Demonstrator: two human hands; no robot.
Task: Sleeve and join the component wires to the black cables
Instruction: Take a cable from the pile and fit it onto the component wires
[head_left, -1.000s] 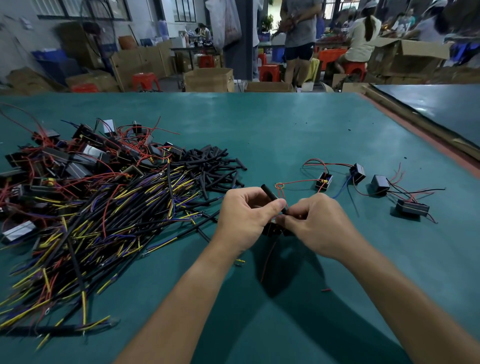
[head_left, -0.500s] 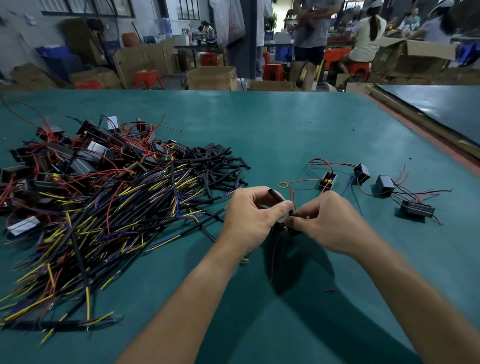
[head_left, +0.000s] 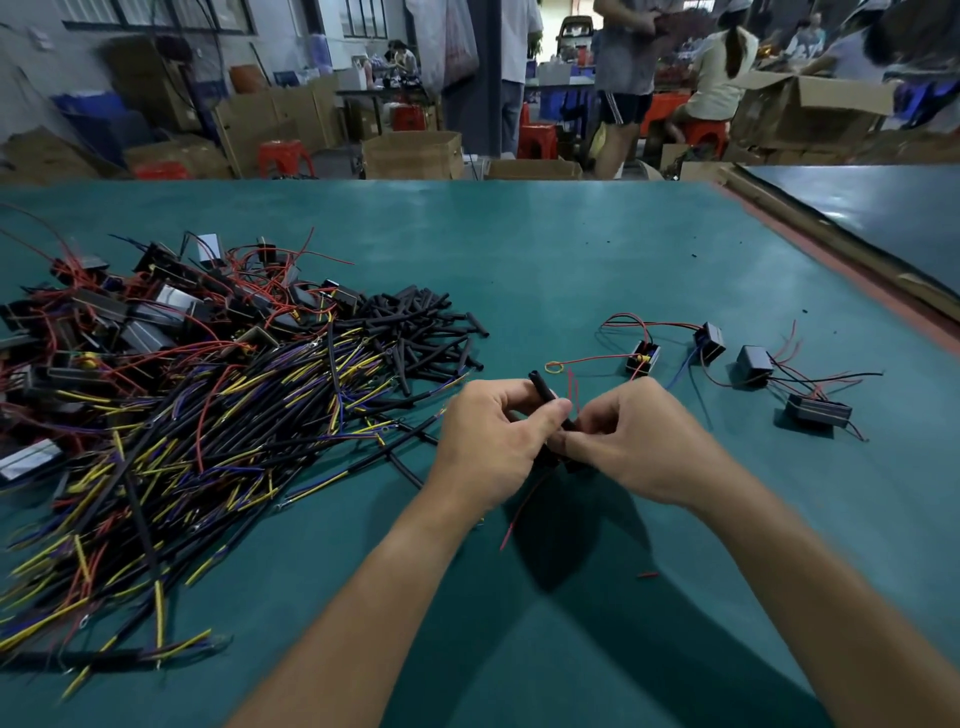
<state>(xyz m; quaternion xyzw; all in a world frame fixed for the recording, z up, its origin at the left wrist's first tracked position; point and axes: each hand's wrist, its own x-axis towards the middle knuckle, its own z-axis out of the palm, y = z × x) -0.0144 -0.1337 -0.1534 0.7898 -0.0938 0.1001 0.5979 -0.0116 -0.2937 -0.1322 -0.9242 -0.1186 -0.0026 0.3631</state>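
Sleeve: a short black sleeve, held just above the surface between the two hands, toward the person's side of it.
Long axis: slanted. The free upper end points away from the person and a little left. The lower end runs down and right into the fingers, where it is hidden.
Just changed: not much in a second. The sleeve keeps its slant, but thin red ends have come up beside it, just right of the left thumb, where none showed before.
What that means: I'd judge a lead is being lined up with, or fed through, the sleeve. So sleeving is under way, and the join to a black cable is not yet made.
Left hand: the left hand has its fingers curled, thumb and forefinger pinching the sleeve about its middle.
Right hand: the right hand has its fingers narrow, pinched together at the sleeve's lower end. It seems to be on the red wire, though the contact itself is covered.
Below the hands: that wire's tail hangs down toward the surface. Something dark sits under the fingers, too hidden to name.
To the right: small black boxes with their leads, lying well apart from the hands.
To the left: loose sleeves — then the black cables with yellow and blue ends in a big heap.
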